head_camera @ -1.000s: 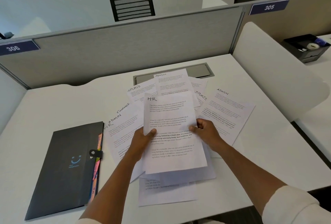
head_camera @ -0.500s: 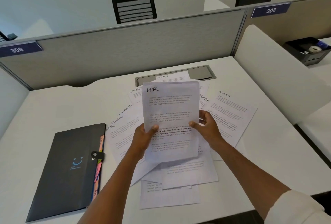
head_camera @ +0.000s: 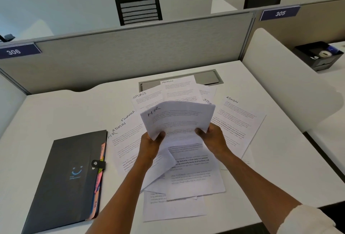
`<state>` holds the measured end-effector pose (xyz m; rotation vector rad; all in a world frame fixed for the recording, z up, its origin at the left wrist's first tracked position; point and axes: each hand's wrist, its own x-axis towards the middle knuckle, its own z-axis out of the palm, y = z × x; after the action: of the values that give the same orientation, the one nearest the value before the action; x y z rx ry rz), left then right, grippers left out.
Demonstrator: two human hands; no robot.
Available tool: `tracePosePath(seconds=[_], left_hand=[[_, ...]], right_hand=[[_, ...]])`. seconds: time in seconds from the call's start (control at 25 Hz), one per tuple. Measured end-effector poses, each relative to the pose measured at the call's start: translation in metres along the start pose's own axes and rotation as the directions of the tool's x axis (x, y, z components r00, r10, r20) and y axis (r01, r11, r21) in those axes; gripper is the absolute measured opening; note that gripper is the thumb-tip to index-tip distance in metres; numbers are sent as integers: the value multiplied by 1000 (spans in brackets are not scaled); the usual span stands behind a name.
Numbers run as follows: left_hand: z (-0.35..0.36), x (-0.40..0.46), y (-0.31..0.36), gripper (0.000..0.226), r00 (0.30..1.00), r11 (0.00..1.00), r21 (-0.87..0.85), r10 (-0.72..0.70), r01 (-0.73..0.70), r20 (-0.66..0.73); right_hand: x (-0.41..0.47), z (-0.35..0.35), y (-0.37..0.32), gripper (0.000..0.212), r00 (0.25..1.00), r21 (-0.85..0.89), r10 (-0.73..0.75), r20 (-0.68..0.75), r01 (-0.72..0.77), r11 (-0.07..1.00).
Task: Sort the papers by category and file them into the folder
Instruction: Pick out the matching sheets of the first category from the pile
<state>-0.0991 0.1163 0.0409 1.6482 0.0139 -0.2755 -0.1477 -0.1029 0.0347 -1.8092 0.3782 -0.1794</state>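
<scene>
While the loose papers (head_camera: 188, 174) are lying fanned over the middle of the desk (head_camera: 56, 114), both hands are holding one sheet marked HR (head_camera: 177, 119) up above the pile. Head view only.

Left hand (head_camera: 150, 145): thumb on the face of the sheet at its left edge, fingers curled behind it. Right hand (head_camera: 211, 139): pinching the right edge the same way. The sheet is bowing between them, its top curling away toward the partition (head_camera: 141, 56).

Key relation: the folder (head_camera: 65, 181) is lying to the left of the hands, near the left arm and well apart from the right hand. Its long axis is running from the near desk edge away and slightly rightward. Its tabbed opening side is facing the pile, with coloured dividers (head_camera: 99, 177) showing along that edge. The left hand is nearer, so I judge it would carry or open.

Containers: the folder is closed, its strap (head_camera: 98, 164) snapped over the edge. What is inside it beyond the dividers cannot be told. The black tray (head_camera: 317, 56) on the neighbouring desk is holding a roll of tape (head_camera: 324, 53).

Headings readable on the pile: ADMIN, SPORTS, FINANCE, HR. Sorting looks barely begun; nothing appears filed.
</scene>
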Motion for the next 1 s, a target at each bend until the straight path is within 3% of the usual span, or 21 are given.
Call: tracePosePath(seconds=[0.52,0.72,1.0], left_hand=[[14,3,2,35,1000,999,30,-22,23,-16],[22,-1,2,24,997,996,68,-56,52,56],[23,-2,5,15,998,991,126,27,-34,55]], right_hand=[[2,-6,4,21,999,29,-11,-35,12,1000],[-7,-9,17,26,999,13,5,-50,-4,1000],[-17,-16,28,30,995,41,6,-97,-2,999]])
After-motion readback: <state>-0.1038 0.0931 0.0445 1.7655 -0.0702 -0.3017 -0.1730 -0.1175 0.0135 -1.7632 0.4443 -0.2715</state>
